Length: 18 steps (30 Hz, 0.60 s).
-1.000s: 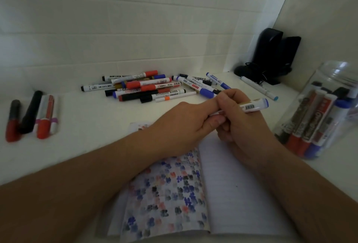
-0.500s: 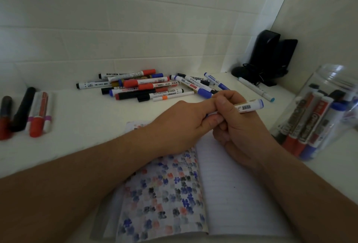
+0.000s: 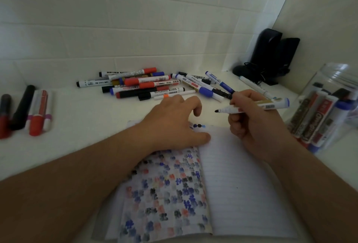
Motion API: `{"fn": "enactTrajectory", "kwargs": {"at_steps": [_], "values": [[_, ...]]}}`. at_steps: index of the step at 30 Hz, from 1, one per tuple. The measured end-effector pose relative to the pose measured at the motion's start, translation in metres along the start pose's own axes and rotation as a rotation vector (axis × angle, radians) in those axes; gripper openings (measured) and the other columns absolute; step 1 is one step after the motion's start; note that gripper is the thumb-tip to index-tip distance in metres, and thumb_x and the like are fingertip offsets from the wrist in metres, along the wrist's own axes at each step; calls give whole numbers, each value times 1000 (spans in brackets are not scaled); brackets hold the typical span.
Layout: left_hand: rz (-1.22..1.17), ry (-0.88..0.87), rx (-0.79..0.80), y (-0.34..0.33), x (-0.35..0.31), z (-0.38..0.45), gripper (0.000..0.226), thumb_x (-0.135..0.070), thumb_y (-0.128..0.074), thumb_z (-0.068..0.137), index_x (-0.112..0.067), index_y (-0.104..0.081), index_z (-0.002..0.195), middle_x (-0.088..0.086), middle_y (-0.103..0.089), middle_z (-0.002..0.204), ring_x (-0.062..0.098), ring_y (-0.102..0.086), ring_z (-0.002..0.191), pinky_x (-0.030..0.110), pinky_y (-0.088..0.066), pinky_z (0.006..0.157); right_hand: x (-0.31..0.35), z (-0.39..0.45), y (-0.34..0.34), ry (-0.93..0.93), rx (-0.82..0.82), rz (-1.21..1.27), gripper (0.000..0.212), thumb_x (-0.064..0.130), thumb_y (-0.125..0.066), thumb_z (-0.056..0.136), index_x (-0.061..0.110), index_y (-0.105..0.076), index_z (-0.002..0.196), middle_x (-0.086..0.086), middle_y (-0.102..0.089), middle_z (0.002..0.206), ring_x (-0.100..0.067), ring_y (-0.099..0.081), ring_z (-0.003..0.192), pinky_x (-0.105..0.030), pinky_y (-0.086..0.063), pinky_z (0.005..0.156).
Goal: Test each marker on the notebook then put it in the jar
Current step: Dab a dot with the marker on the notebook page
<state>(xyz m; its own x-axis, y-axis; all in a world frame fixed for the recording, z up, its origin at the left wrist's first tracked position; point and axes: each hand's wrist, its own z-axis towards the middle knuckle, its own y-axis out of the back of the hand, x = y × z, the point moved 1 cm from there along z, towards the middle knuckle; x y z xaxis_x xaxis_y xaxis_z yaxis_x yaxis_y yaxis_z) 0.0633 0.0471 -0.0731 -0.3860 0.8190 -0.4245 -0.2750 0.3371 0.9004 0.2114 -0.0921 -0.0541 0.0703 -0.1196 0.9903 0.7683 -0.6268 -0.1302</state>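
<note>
My right hand (image 3: 251,126) grips a white whiteboard marker (image 3: 234,110) with a blue rear end. Its bare dark tip points left, a little above the top of the open notebook (image 3: 236,184). My left hand (image 3: 174,124) rests on the notebook's top left, thumb flat on the paper. Its fingers are curled under as if round the marker's cap, which is hidden. The notebook's left page is full of coloured test blots; the lined right page is nearly blank. At the right stands the clear jar (image 3: 335,87) with several markers in it.
A pile of several markers (image 3: 151,85) lies beyond my hands near the tiled wall. A few more markers (image 3: 36,111) lie at the far left. One thin marker (image 3: 253,85) lies near two black speakers (image 3: 271,54) in the back right corner.
My hands were joined on the marker; now my left hand has drawn away to the left and down onto the notebook, and the marker's tip is bare.
</note>
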Motion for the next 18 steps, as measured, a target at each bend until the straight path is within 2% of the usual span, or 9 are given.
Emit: {"fn": "enactTrajectory", "kwargs": {"at_steps": [3, 5, 7, 10, 13, 18], "values": [[28, 90, 77, -1, 0, 3, 62, -82, -67, 68, -48, -41, 112, -8, -42, 114, 19, -42, 110, 40, -44, 90, -4, 0, -3, 42, 66, -237, 17, 13, -72, 92, 15, -63, 78, -3, -54, 64, -13, -43, 53, -22, -33, 44], [47, 127, 93, 0, -1, 4, 66, -84, -67, 65, -49, -40, 114, -6, -41, 116, 20, -41, 110, 41, -43, 90, -7, 2, -7, 90, 44, -504, 14, 10, -75, 86, 14, -63, 81, -2, -60, 70, -10, -52, 57, -20, -43, 50], [63, 140, 102, 1, -3, 5, 64, -85, -66, 64, -50, -43, 112, -5, -41, 115, 21, -41, 110, 41, -43, 90, -11, 5, -11, 108, -9, -667, 14, 10, -77, 82, 13, -63, 83, 0, -63, 74, -6, -55, 61, -20, -48, 56], [51, 134, 129, 3, -3, 5, 55, -85, -66, 65, -51, -52, 106, -8, -40, 108, 21, -43, 112, 42, -45, 95, -13, 10, -11, 82, -83, -698, 17, 12, -77, 80, 10, -61, 78, -1, -64, 65, -9, -58, 56, -25, -50, 55], [17, 139, 159, 8, 0, 4, 51, -82, -69, 66, -52, -56, 105, -12, -40, 106, 20, -45, 112, 46, -46, 101, -12, 12, -9, 25, -118, -632, 24, 11, -74, 83, 15, -54, 71, -4, -64, 57, -15, -59, 49, -30, -49, 53], [26, 173, 156, 9, -1, 5, 51, -82, -71, 66, -53, -58, 105, -9, -43, 110, 21, -43, 115, 48, -45, 103, -13, 12, -9, 0, -161, -613, 26, 12, -72, 84, 16, -51, 69, -3, -62, 52, -16, -58, 46, -29, -47, 51]]}}
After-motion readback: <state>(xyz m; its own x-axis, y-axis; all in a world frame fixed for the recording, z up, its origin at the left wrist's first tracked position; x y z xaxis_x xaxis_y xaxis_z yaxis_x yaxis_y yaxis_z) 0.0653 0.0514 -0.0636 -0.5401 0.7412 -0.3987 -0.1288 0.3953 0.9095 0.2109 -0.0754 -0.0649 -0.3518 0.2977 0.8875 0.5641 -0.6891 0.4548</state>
